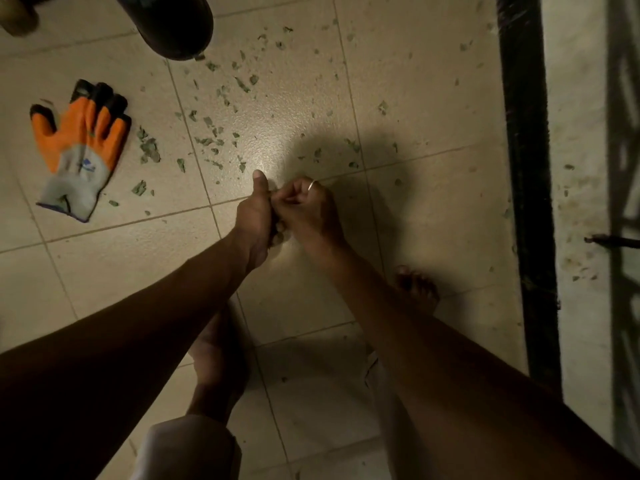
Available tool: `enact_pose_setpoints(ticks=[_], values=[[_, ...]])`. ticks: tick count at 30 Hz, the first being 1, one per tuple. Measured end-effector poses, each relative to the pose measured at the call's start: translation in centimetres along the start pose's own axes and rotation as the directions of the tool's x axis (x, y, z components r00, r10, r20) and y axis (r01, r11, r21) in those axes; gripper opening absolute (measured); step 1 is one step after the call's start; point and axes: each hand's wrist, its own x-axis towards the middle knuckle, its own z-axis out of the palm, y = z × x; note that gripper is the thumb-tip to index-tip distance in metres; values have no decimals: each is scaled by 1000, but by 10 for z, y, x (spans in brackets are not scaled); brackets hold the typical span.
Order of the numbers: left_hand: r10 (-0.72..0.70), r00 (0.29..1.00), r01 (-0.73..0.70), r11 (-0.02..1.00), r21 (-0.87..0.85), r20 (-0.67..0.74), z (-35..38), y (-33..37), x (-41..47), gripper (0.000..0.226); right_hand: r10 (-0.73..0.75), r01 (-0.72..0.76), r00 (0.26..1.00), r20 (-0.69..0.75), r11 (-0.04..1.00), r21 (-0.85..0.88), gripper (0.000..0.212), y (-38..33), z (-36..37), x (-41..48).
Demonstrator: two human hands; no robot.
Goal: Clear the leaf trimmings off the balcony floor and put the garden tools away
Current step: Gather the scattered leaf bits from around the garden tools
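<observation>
The trimmings (150, 152) are lying scattered over the floor (104, 271). Small grey-green scraps are spreading across the pale tiles from the far middle down to just beyond the person's hands, with the thickest patch lying just right of the glove (81, 147). A few more are showing on the pale ledge (581, 133) at the right.

Both hands are meeting low over the tiles at the centre. The left hand (254, 213) is curling into a fist with the thumb pointing up, and a small grey-green clump of trimmings is showing at the bottom of that fist, so it is gripping what is gathered there. The right hand (308, 213), wearing a ring (311, 185), is pressing against the left, its fingers bunching into a pinch at the top of the fist — whether a scrap is sitting between those fingertips I cannot tell.

The orange and grey glove is lying flat on the tiles at the left, well apart from the hands, fingers pointing far. A dark pot (176, 26) is standing at the far edge, with scraps right at its base. A black rail (526, 168) is running near to far along the right side, between the tiles and the ledge. Near the onlooker, two bare feet (218, 362) are resting on the floor under the forearms.
</observation>
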Motion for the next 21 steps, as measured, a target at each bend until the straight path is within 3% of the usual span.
enact_pose_setpoints(ticks=[3, 8, 12, 15, 18, 21], values=[[-13, 998, 15, 999, -30, 61, 1, 5, -1, 73, -56, 59, 998, 30, 993, -107, 16, -7, 1, -6], [51, 998, -48, 995, 83, -35, -17, 19, -6, 65, -66, 89, 985, 160, 987, -137, 11, -23, -8, -7], [64, 994, -60, 997, 48, -94, -29, 30, -11, 58, -39, 39, 999, 24, 998, -40, 5, -39, -9, -2], [17, 995, -22, 998, -52, -94, -37, 41, -22, 60, -46, 47, 999, 18, 997, -68, 11, -56, -6, -3], [-13, 997, -2, 980, -197, -73, -43, 59, -35, 62, -33, 60, 985, 171, 986, -157, 22, -79, 5, -9], [-8, 984, -34, 973, -228, -179, -51, 80, -43, 62, 7, 42, 949, 314, 988, -147, 18, -97, 22, -12]])
